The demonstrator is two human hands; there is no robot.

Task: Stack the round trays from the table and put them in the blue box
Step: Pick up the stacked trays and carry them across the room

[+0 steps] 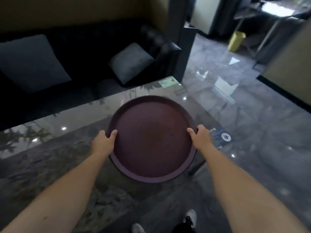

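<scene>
Holding a round tray (pixel 152 140) between both hands above the glass table (pixel 58 145).
Our left hand (pixel 103 142) clamps its left rim, our right hand (pixel 201 137) its right rim, thumbs hooked over the edge onto the inside; a second rim peeks beneath, so it looks stacked. We see our shoes (pixel 190 217) below.
</scene>
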